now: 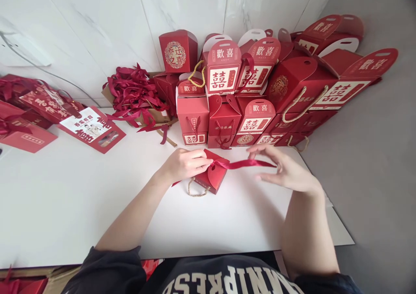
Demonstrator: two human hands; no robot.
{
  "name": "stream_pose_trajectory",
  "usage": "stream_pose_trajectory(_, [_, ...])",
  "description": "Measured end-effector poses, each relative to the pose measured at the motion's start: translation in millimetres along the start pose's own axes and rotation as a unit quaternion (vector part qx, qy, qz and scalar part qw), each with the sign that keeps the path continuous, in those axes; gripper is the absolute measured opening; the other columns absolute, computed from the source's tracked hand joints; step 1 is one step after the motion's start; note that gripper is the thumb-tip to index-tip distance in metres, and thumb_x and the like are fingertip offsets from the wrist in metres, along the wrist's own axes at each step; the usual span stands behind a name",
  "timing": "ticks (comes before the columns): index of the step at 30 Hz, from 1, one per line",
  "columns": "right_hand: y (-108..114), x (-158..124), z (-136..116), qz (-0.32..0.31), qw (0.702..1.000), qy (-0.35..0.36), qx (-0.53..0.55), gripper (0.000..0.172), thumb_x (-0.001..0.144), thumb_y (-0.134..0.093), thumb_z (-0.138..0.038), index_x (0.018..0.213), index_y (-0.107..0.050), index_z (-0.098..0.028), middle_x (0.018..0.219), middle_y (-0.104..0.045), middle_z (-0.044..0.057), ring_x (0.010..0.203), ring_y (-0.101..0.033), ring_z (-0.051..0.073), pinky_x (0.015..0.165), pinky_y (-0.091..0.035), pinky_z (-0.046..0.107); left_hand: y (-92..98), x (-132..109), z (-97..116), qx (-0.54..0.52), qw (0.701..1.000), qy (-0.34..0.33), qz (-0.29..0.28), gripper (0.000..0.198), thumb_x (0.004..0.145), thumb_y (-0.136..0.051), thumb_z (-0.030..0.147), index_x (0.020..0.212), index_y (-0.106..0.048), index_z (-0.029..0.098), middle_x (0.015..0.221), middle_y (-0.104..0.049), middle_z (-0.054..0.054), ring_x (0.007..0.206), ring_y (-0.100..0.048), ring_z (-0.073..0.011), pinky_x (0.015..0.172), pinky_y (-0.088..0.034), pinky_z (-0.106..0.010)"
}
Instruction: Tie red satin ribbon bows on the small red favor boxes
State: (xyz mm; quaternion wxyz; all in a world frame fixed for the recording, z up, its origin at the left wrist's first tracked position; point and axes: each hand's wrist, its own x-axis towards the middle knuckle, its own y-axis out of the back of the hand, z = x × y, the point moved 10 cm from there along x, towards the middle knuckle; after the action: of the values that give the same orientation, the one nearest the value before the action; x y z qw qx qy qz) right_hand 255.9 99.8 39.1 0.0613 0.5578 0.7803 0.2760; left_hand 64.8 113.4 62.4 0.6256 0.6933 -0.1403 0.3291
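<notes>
A small red gift box (218,182) with a cord handle (198,194) sits on the white table in front of me. Over its top, my left hand (188,163) pinches a dark red ribbon (243,164) where it passes the hole in the box flap. The ribbon stretches rightward from there, slightly twisted. My right hand (286,168) is at the ribbon's far end, fingers curved and apart, thumb below. Whether its fingers touch the ribbon end I cannot tell. A short ribbon tail shows below my left hand.
Stacked red gift boxes (224,121) stand close behind, against the tiled wall. At back left, loose red ribbons (131,90) overflow a cardboard box. Further left lie a printed card (92,129) and more red boxes (26,129). A grey wall (367,155) bounds the right side.
</notes>
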Motion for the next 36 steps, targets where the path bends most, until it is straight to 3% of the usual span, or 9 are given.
stream_pose_trajectory(1, [-10, -2, 2, -0.067, 0.997, -0.011, 0.037, 0.048, 0.082, -0.071, -0.036, 0.124, -0.053, -0.025, 0.115, -0.061, 0.008, 0.111, -0.058, 0.025, 0.101, -0.044, 0.040, -0.6, 0, 1, 0.000, 1.000, -0.004, -0.001, 0.010, 0.086, -0.064, 0.017, 0.094, -0.069, 0.021, 0.079, -0.069, 0.004, 0.060, -0.060, -0.0054, 0.053, -0.045, -0.019])
stream_pose_trajectory(2, [-14, -2, 4, -0.080, 0.995, -0.017, 0.058, 0.042, 0.086, -0.066, -0.042, 0.123, -0.054, -0.026, 0.121, -0.060, 0.008, 0.116, -0.056, 0.026, 0.104, -0.042, 0.040, -1.1, 0, 1, 0.001, 1.000, -0.007, 0.000, 0.010, 0.086, -0.064, 0.017, 0.095, -0.069, 0.021, 0.080, -0.069, 0.004, 0.061, -0.060, -0.0054, 0.053, -0.045, -0.020])
stream_pose_trajectory(6, [-20, 17, 16, 0.045, 0.997, -0.044, 0.034, 0.027, 0.097, -0.048, -0.046, 0.093, -0.061, -0.023, 0.121, -0.060, 0.007, 0.116, -0.055, 0.024, 0.104, -0.038, 0.038, -0.7, 0, 3, 0.011, 1.000, -0.013, 0.013, 0.012, 0.085, -0.066, 0.017, 0.096, -0.068, 0.021, 0.082, -0.070, 0.005, 0.060, -0.060, -0.0053, 0.054, -0.046, -0.020])
stream_pose_trajectory(10, [-44, 28, 27, 0.030, 0.996, -0.079, 0.036, 0.040, 0.097, -0.043, -0.052, 0.080, -0.061, -0.021, 0.123, -0.059, 0.007, 0.116, -0.055, 0.023, 0.103, -0.038, 0.038, 3.0, 1, 9, 0.034, 0.998, -0.034, 0.032, 0.014, 0.082, -0.068, 0.014, 0.096, -0.067, 0.019, 0.081, -0.070, 0.004, 0.062, -0.062, -0.0056, 0.055, -0.047, -0.020])
stream_pose_trajectory(17, [-60, 12, 58, -0.059, 0.966, -0.240, 0.077, 0.055, 0.092, -0.038, -0.067, 0.087, -0.069, -0.021, 0.100, -0.070, 0.006, 0.097, -0.062, 0.025, 0.096, -0.042, 0.037, 10.5, 8, 21, 0.082, 0.993, -0.059, 0.066, 0.012, 0.083, -0.067, 0.013, 0.093, -0.068, 0.019, 0.075, -0.069, 0.004, 0.058, -0.061, -0.0066, 0.053, -0.047, -0.021])
stream_pose_trajectory(21, [-74, 16, 43, -0.099, 0.953, -0.202, 0.205, 0.059, 0.094, -0.037, -0.064, 0.077, -0.067, -0.017, 0.072, -0.068, 0.005, 0.075, -0.063, 0.020, 0.085, -0.045, 0.036, 10.6, 10, 24, 0.071, 0.993, -0.060, 0.070, 0.011, 0.083, -0.066, 0.012, 0.092, -0.068, 0.018, 0.073, -0.068, 0.004, 0.057, -0.062, -0.0071, 0.053, -0.047, -0.021])
stream_pose_trajectory(24, [-70, 23, 36, -0.044, 0.955, -0.170, 0.238, 0.051, 0.093, -0.046, -0.061, 0.076, -0.064, -0.017, 0.059, -0.057, 0.000, 0.059, -0.054, 0.015, 0.067, -0.043, 0.030, 3.3, 9, 22, 0.049, 0.997, -0.050, 0.037, 0.013, 0.086, -0.063, 0.012, 0.096, -0.068, 0.018, 0.073, -0.068, 0.003, 0.057, -0.061, -0.0075, 0.053, -0.046, -0.021])
stream_pose_trajectory(31, [-69, 24, 46, 0.003, 0.960, -0.178, 0.216, 0.039, 0.082, -0.066, -0.056, 0.077, -0.058, -0.018, 0.061, -0.046, -0.004, 0.054, -0.037, 0.010, 0.051, -0.028, 0.025, -9.8, 4, -10, -0.095, 0.989, 0.090, -0.064, 0.016, 0.091, -0.059, 0.019, 0.100, -0.071, 0.019, 0.077, -0.067, 0.000, 0.064, -0.060, -0.0083, 0.061, -0.048, -0.020])
stream_pose_trajectory(36, [-65, 23, 52, 0.001, 0.960, -0.183, 0.211, 0.038, 0.083, -0.067, -0.054, 0.076, -0.056, -0.018, 0.061, -0.051, -0.003, 0.055, -0.042, 0.010, 0.053, -0.032, 0.026, -21.5, -10, -42, -0.259, 0.907, 0.297, -0.150, 0.028, 0.085, -0.067, 0.033, 0.111, -0.067, 0.021, 0.066, -0.056, 0.004, 0.051, -0.047, -0.0066, 0.050, -0.041, -0.019])
